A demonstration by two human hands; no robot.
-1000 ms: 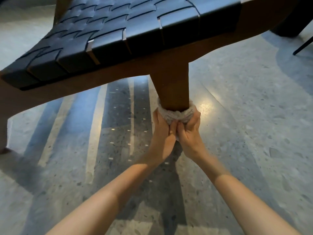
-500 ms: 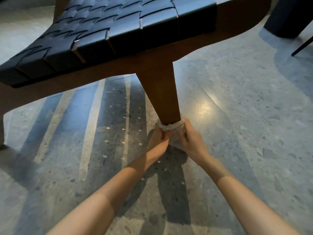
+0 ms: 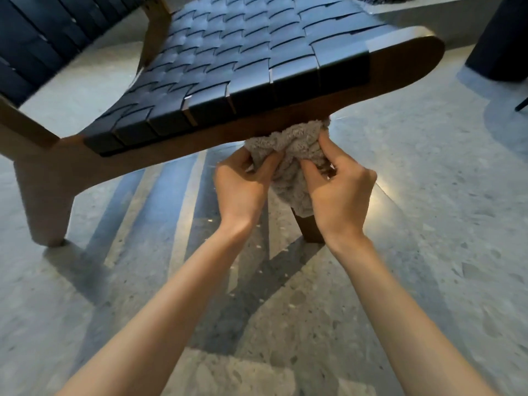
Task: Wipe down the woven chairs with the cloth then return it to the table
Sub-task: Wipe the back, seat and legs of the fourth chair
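Head view: left hand (image 3: 243,185) and right hand (image 3: 341,192) clutch cloth (image 3: 295,142) under woven chair (image 3: 257,52) above speckled floor (image 3: 434,224).

Both arms outstretched, left hand (image 3: 240,186) and right hand (image 3: 343,190) gripping the cloth (image 3: 297,140).

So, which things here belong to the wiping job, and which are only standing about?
Belonging to the job: woven chair; cloth, bunched at the top of its front leg; left hand and right hand, both gripping the cloth.
Only standing about: dark furniture piece at upper right; speckled floor.
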